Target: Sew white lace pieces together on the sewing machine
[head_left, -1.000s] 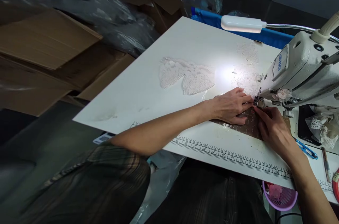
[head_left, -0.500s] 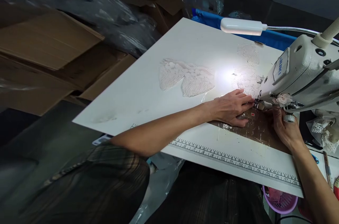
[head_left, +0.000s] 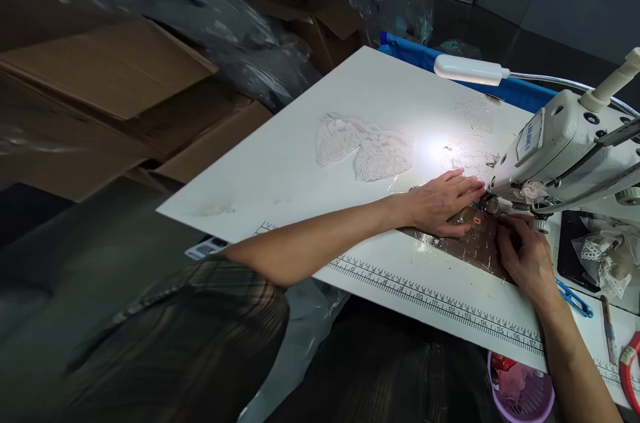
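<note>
Right up close, a dark plaid sleeve (head_left: 225, 303) filled the foreground, and a purple basket (head_left: 541, 396) sat low, beneath the table's near edge. Onto the white table (head_left: 280, 183) itself, then, where a printed ruler (head_left: 435, 303) ran along that near edge! Toward the right end lay a red-handled tool (head_left: 628, 369), a slim brown-and-grey tool (head_left: 609, 329) and blue snips (head_left: 575, 298), the snips just beside the right wrist.

And here were the hands! The right hand (head_left: 530, 256) had its fingers bent inward over the right part of a brown plate (head_left: 473, 249), tips partly hidden beneath the sewing machine (head_left: 560, 136); whether they gripped anything, you couldn't tell. The left hand (head_left: 443, 203) lay palm down, thumb spread well away, fingers loosely fanned and nearly straight, pinching nothing visible, with the tips right by the presser foot.

Just beyond those fingertips, well in from the far edge, was the white lace (head_left: 465, 157), pale under the glare; contact with it couldn't be made out. A fan-shaped lace piece (head_left: 365, 146) lay flat toward the left edge. Over the far edge hung a white lamp (head_left: 470, 69), with blue material (head_left: 410, 49) behind, and cardboard boxes (head_left: 115, 69) stood off past the left edge.
</note>
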Demonstrator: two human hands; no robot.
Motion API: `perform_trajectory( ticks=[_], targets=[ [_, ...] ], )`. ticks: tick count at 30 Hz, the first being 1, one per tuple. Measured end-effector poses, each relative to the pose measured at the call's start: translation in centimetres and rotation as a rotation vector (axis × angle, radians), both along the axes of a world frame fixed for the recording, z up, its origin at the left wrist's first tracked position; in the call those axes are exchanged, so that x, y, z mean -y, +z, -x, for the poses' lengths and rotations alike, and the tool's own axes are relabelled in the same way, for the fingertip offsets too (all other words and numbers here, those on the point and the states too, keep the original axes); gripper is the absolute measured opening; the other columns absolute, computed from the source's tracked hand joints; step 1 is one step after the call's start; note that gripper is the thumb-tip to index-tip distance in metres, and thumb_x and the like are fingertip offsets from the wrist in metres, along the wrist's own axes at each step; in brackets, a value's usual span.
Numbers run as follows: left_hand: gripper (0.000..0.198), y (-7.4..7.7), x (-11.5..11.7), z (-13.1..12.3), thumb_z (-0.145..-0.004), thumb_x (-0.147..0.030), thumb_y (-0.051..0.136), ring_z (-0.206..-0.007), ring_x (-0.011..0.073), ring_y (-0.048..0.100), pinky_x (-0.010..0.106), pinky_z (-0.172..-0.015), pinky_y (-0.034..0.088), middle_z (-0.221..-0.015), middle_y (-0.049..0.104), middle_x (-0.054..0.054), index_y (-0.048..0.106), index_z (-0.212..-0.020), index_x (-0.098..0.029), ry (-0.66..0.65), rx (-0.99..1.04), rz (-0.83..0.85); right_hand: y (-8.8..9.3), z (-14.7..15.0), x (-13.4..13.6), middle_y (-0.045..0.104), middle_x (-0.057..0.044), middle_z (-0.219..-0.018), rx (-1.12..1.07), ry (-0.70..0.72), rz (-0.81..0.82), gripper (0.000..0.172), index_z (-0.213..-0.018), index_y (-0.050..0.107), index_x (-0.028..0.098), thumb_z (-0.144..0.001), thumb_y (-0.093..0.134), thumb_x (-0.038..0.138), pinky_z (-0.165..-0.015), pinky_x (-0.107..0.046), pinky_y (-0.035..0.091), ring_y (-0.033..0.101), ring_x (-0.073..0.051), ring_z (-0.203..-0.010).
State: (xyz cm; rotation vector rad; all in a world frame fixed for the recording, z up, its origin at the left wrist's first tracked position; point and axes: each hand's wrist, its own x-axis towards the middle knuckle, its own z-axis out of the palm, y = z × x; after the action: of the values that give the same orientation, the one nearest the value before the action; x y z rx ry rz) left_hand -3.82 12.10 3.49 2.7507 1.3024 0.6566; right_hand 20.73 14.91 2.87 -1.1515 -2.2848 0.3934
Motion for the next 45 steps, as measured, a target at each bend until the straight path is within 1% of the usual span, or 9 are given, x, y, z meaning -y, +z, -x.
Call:
perform_trajectory(
  ticks=[8,12,25,28,31,35,38,42,45],
  targets=[
    [0.071,0.5,-0.2,-0.1,-0.094,-0.051,0.052,-0.146,0.0333,0.035,0.053,-0.123,0.020,-0.157,0.037,0.021,0.037,-0.149,-0.008,0.043,-0.040,0.166,-0.3,-0.2,0.0,0.067,-0.013,-0.103,0.018,0.054,-0.045,0.034,-0.109,0.071,0.019,-0.093,0.046,0.036,-0.081,-0.044,0.055,0.066,-0.026,-0.091],
    [0.072,1.3,-1.2,0.2,-0.092,-0.053,0.057,-0.146,0.0324,0.037,0.048,-0.124,0.020,-0.155,0.041,0.019,0.044,-0.146,-0.008,0.037,-0.052,0.199,-1.0,-0.7,-0.3,0.067,-0.014,-0.101,0.038,0.084,-0.105,0.038,-0.111,0.070,0.018,-0.093,0.045,0.040,-0.081,-0.046,0.055,0.065,-0.028,-0.092],
    [0.076,2.3,-1.9,0.1,-0.096,-0.056,0.050,-0.152,0.0276,0.026,0.046,-0.126,0.012,-0.161,0.032,0.012,0.034,-0.153,-0.008,0.077,-0.184,0.266,-2.9,-2.2,-3.1,0.071,-0.012,-0.097,0.128,0.157,-0.122,0.043,-0.107,0.073,0.024,-0.090,0.047,0.054,-0.061,-0.038,0.055,0.067,-0.026,-0.078],
    [0.083,2.6,-1.5,0.0,-0.095,-0.058,0.051,-0.152,0.0306,0.024,0.048,-0.125,0.014,-0.163,0.025,0.016,0.028,-0.154,-0.004,0.157,-0.195,0.222,-3.2,-2.5,-3.5,0.071,-0.012,-0.096,0.140,0.147,-0.128,0.045,-0.111,0.072,0.023,-0.091,0.046,0.054,-0.062,-0.038,0.057,0.068,-0.026,-0.080],
    [0.072,3.3,-0.9,0.9,-0.096,-0.056,0.052,-0.143,0.0331,0.037,0.048,-0.118,0.027,-0.160,0.032,0.020,0.040,-0.147,-0.006,0.281,-0.180,0.148,-3.0,-2.3,-3.1,0.071,-0.012,-0.100,0.139,0.159,-0.142,0.044,-0.110,0.072,0.023,-0.091,0.045,0.053,-0.064,-0.039,0.057,0.067,-0.027,-0.081],
    [0.045,4.2,0.7,4.4,-0.096,-0.049,0.055,-0.114,0.0297,0.056,0.041,-0.098,0.044,-0.128,0.059,0.019,0.060,-0.115,-0.009,0.628,-0.110,0.168,-2.4,-1.4,-2.1,0.071,-0.012,-0.098,0.106,0.126,-0.197,0.044,-0.104,0.072,0.023,-0.092,0.041,0.051,-0.064,-0.042,0.056,0.065,-0.027,-0.078],
    [0.034,4.2,2.4,7.3,-0.093,-0.045,0.058,-0.108,0.0294,0.056,0.042,-0.096,0.045,-0.113,0.061,0.015,0.059,-0.101,-0.012,0.843,-0.012,0.238,-2.3,-1.1,-1.7,0.070,-0.013,-0.094,0.087,0.120,-0.220,0.043,-0.102,0.071,0.022,-0.092,0.039,0.050,-0.062,-0.043,0.055,0.064,-0.028,-0.075],
    [0.021,3.3,4.1,9.6,-0.091,-0.036,0.057,-0.103,0.0255,0.058,0.040,-0.094,0.047,-0.106,0.059,0.010,0.056,-0.082,-0.017,0.884,0.241,0.286,-2.6,-1.2,-1.7,0.070,-0.013,-0.093,0.070,0.115,-0.226,0.044,-0.103,0.070,0.022,-0.092,0.039,0.051,-0.061,-0.043,0.055,0.063,-0.028,-0.073],
    [0.026,3.0,4.4,9.9,-0.095,-0.031,0.049,-0.099,0.0228,0.059,0.039,-0.092,0.049,-0.104,0.058,0.009,0.054,-0.073,-0.018,0.890,0.299,0.274,-2.6,-1.3,-1.7,0.071,-0.012,-0.096,0.087,0.100,-0.220,0.044,-0.105,0.071,0.024,-0.092,0.040,0.052,-0.060,-0.043,0.054,0.063,-0.028,-0.073]
  ],
)
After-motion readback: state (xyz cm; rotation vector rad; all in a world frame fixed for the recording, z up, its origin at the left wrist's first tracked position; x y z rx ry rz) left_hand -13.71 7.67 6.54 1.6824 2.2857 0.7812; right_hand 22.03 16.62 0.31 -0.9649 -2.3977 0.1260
